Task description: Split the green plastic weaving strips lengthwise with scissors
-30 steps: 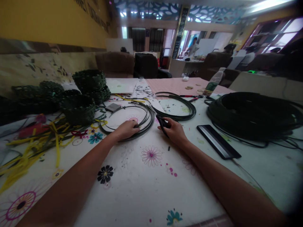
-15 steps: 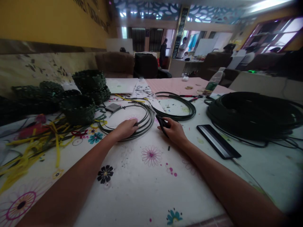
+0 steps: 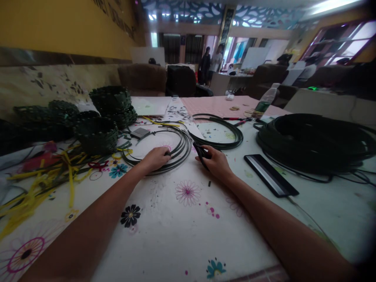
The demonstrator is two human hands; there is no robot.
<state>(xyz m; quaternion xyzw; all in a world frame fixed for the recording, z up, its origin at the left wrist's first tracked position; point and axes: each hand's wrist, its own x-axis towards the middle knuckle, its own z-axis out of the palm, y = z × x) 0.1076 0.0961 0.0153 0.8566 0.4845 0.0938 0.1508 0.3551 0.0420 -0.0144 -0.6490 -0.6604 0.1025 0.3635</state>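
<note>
The person's left hand (image 3: 155, 159) lies curled over a coil of dark plastic strip (image 3: 182, 150), its grip closed on the strands, and the coil sits flat on the bench (image 3: 164, 239). The right hand (image 3: 214, 162) is closed around a pair of black-handled scissors (image 3: 201, 155), partly hidden by the fingers, just beside that coil. A second, looser coil (image 3: 226, 131) lies just past the scissors, and a far bigger heap of the same strip (image 3: 314, 143) sits to the right. That makes three coils in all.

Left of the hands are dark green woven baskets (image 3: 96, 135), about five that I can count, two of them stacked, beside a tangle of yellow strips (image 3: 38, 186). A black ruler (image 3: 270, 175) lies to the right, with a plastic bottle (image 3: 264, 100) farther back, its green label unreadable. Two people (image 3: 210, 64) stand at the far end of the room. The lettering on the yellow wall (image 3: 58, 23) is too slanted to read.
</note>
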